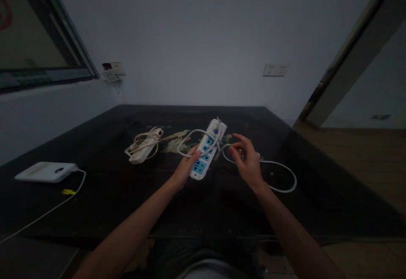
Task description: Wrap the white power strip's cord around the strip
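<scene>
My left hand [187,164] grips a white power strip [207,150] with blue socket faces, thumb on top near its lower end. The strip is tilted, its far end up and to the right. A white cord [181,143] loops over it and crosses its upper part. To its right, my right hand [247,159] has curled fingers around part of this cord, thumb and index finger apart at the tips. The cord also curves out [295,181] beyond that hand. What lies inside the right palm is partly hidden. A plug end [260,157] shows just beside it.
A second white power strip [142,151], wrapped in its own cord, lies on the dark table [203,211] at left. A white box-like device [46,172] with a cable sits farther left. Wall sockets [275,69] are on the wall behind.
</scene>
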Demonstrator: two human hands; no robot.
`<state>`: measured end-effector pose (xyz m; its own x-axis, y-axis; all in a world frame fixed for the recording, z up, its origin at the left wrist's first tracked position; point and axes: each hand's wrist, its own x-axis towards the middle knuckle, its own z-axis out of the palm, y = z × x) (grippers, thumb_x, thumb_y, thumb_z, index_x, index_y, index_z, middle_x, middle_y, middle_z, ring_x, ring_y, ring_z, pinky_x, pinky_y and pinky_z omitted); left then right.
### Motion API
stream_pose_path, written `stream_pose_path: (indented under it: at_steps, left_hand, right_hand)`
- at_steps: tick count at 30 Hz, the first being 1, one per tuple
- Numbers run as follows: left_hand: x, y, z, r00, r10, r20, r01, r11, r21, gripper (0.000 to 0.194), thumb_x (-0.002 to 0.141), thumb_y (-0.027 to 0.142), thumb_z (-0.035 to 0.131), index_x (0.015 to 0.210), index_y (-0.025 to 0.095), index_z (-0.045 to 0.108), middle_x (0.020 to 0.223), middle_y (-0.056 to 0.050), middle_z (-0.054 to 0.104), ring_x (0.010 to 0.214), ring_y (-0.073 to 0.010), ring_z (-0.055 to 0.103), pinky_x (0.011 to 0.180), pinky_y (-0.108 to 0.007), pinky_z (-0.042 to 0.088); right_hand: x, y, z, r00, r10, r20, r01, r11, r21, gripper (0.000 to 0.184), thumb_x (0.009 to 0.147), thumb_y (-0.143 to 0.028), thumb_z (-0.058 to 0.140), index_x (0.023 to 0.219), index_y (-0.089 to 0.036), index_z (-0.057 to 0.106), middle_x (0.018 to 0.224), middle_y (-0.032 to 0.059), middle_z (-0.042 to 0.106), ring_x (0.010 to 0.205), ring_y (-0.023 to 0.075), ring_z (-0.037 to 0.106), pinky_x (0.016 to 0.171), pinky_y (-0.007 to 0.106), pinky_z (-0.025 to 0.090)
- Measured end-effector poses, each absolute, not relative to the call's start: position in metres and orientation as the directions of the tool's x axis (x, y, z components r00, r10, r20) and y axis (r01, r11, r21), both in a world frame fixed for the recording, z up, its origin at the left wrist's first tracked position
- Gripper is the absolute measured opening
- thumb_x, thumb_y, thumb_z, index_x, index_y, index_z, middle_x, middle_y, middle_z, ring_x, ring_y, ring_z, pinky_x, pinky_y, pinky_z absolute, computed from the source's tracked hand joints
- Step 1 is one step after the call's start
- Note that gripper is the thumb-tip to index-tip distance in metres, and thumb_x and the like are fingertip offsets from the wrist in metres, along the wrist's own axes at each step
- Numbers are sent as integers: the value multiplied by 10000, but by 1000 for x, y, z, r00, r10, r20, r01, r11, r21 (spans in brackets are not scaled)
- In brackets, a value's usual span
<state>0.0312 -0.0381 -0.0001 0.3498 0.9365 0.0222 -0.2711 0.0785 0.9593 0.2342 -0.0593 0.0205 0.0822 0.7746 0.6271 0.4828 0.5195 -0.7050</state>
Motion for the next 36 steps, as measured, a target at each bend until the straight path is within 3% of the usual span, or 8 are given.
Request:
stream_pose_path:
  at_steps: [3, 6, 9, 14, 21, 24, 28, 36]
  left_hand:
    - [28, -37, 6, 326, 944, 60, -245, 23, 969, 623, 768, 509, 646, 1282, 189, 501, 951, -99, 713, 622, -199, 670, 511, -279, 522]
    - [24, -40, 13, 318, 945, 81, -228, -7, 974, 625, 756, 515, 658, 1273, 193, 519, 999, -106, 711, 665, -210, 681, 544, -286, 533]
    - [17, -48, 22, 314, 947, 73, -213, -5, 977, 669, 748, 504, 674, 1311, 188, 495, 1015, -123, 710, 690, -236, 689, 553, -308, 546]
    - [-7, -74, 34, 306, 951, 54, -211, 12, 977, 719, 767, 493, 662, 1365, 162, 441, 1019, -162, 712, 735, -278, 699, 564, -337, 561]
    - [-41, -115, 31, 176, 984, 1, -213, 37, 976, 692, 774, 464, 655, 1357, 144, 463, 1003, -156, 718, 714, -265, 691, 547, -326, 559]
    - [-51, -125, 24, 134, 990, -42, -215, 70, 974, 726, 758, 476, 667, 1367, 143, 452, 1010, -162, 716, 723, -275, 691, 559, -338, 562]
    - [-57, -134, 14, 104, 992, -71, -240, 94, 966, 739, 754, 489, 670, 1369, 151, 440, 1031, -164, 712, 723, -261, 686, 569, -334, 564]
    - [-53, -143, 4, 61, 993, -101, -305, 115, 945, 747, 724, 504, 691, 1332, 138, 459, 1008, -161, 716, 692, -254, 678, 544, -341, 565]
  right_hand:
    - [276, -57, 33, 201, 761, 617, 573, 420, -704, 235, 892, -363, 500, 970, -190, 639, 893, 80, 687, 812, 214, 656, 726, 338, 507]
    - [329, -56, 25, 219, 821, 528, 761, 195, -619, 213, 866, -349, 532, 908, -183, 659, 909, 89, 708, 830, 245, 666, 762, 373, 497]
    - [372, -56, 0, 152, 913, 379, 938, -12, -347, 212, 828, -237, 569, 997, -152, 666, 1009, 131, 702, 937, 291, 644, 809, 400, 477]
    - [385, -56, -30, 41, 985, 170, 998, -33, -53, 286, 806, -194, 604, 1086, -175, 657, 1064, 125, 686, 1007, 281, 608, 804, 360, 453]
    - [369, -50, -18, 2, 993, 121, 997, 7, -76, 152, 878, -212, 510, 865, -185, 659, 933, 90, 664, 871, 209, 623, 721, 282, 419]
    - [368, -50, -18, -13, 996, 86, 993, 23, -117, 96, 830, -185, 568, 901, -185, 633, 980, 88, 646, 909, 214, 615, 727, 272, 415]
    - [368, -49, -26, -12, 997, 70, 991, 21, -130, 193, 817, -149, 565, 1009, -168, 586, 1029, 98, 650, 953, 229, 617, 763, 284, 426]
    - [365, -45, -23, -110, 988, 108, 994, 108, 26, 183, 827, -133, 518, 953, -181, 642, 1070, 118, 610, 1023, 270, 551, 817, 337, 436]
